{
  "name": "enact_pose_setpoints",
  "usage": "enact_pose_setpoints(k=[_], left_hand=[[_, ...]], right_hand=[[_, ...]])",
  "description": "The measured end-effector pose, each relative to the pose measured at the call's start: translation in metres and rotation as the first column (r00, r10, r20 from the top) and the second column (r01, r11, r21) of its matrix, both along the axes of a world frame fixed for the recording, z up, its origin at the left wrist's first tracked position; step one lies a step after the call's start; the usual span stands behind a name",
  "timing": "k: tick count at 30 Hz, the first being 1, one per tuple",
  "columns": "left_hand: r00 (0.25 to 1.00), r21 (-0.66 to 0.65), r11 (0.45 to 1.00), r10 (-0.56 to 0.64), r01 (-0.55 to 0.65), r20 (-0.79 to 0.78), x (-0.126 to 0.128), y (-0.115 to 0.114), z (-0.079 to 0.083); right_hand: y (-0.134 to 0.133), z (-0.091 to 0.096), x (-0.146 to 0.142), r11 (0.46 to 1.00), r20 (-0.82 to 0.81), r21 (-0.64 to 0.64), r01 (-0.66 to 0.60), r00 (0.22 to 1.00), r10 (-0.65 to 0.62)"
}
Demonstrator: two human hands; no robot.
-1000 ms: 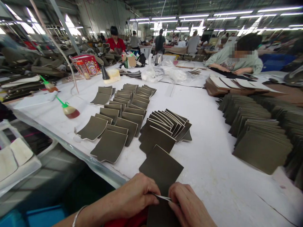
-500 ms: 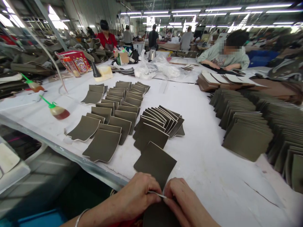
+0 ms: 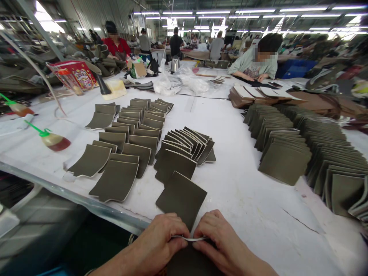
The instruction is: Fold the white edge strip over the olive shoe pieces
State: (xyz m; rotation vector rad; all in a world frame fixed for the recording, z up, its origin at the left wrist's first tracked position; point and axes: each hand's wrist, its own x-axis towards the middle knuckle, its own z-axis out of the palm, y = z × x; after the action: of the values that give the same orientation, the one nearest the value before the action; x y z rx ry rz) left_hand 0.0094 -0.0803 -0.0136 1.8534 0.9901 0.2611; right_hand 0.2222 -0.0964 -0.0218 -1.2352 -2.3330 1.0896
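Note:
My left hand (image 3: 161, 241) and my right hand (image 3: 221, 241) sit side by side at the near table edge, both pinching the top edge of one dark olive piece (image 3: 191, 258) with a white rim. Just beyond my fingers a flat olive square (image 3: 181, 199) lies on the white table (image 3: 244, 184). Past it, rows of overlapping olive pieces (image 3: 143, 132) fan away from me.
Tall stacks of olive pieces (image 3: 301, 145) fill the right side. Two glue bottles with green nozzles (image 3: 48, 138) lie at the left. A seated person (image 3: 255, 61) works at the far end, others stand behind. Plastic bags (image 3: 184, 82) and a red box (image 3: 73, 74) sit farther back.
My view has swung right, so everything slid left in the picture. My hands have drawn closer together along the piece's edge, both still pinching it.

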Motion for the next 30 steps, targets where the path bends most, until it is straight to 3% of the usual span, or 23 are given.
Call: enact_pose_setpoints(k=[8,12,17,20,24,30], left_hand=[[0.996,-0.015,0.999,0.047,-0.048,-0.071,-0.003,0.002,0.009],[0.994,0.058,0.996,-0.064,0.070,-0.090,0.008,0.005,0.009],[0.979,0.203,0.962,-0.156,0.181,-0.130,0.023,0.001,0.004],[0.985,0.229,0.960,-0.142,0.162,-0.100,0.024,-0.002,-0.003],[0.991,0.231,0.967,-0.086,0.108,-0.104,0.023,-0.007,-0.013],[0.988,0.202,0.975,-0.061,0.090,-0.142,0.023,-0.009,-0.014]], right_hand=[[-0.002,-0.006,0.020,0.985,-0.035,-0.127,0.115,0.992,-0.120],[-0.002,-0.005,0.016,0.983,-0.069,-0.155,0.101,0.991,-0.113],[-0.003,-0.006,0.018,0.992,-0.100,-0.100,0.070,0.992,-0.080],[-0.004,-0.004,0.024,1.000,-0.096,-0.024,0.007,0.995,-0.009],[-0.006,-0.006,0.033,0.990,0.025,0.102,-0.098,0.995,0.096],[-0.010,-0.018,0.035,0.985,0.085,0.152,-0.085,0.994,0.072]])
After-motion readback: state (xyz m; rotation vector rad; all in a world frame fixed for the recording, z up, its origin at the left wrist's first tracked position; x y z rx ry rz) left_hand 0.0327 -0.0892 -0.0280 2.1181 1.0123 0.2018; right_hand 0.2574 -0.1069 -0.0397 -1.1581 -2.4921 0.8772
